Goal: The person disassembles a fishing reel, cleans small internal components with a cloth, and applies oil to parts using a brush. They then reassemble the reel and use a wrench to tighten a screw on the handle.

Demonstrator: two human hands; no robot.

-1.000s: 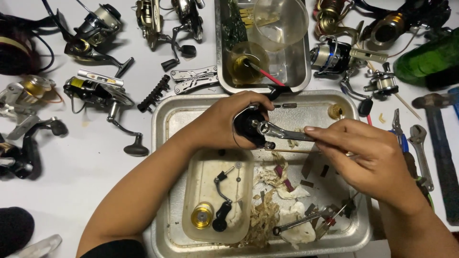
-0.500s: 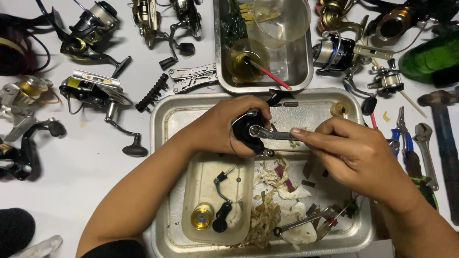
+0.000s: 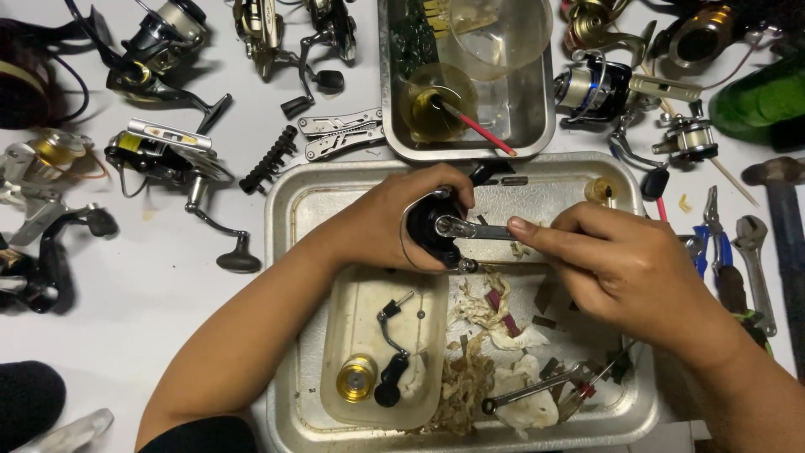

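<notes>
Gripping a black, rounded fishing-reel body [image 3: 432, 231] above a dented rectangular steel tray [image 3: 285, 252], the person's left hand [image 3: 394, 222] is curling closed around it, forearm angling up from lower left. The right hand [image 3: 625, 268], fingers pinched shut, is pressing a slim silver metal tool [image 3: 474, 229] sideways against the reel. Beneath, a clear plastic tub [image 3: 335, 352] is holding a brass spool [image 3: 356, 379], while grey folding pliers [image 3: 340, 134] are lying just outside the tray.
</notes>
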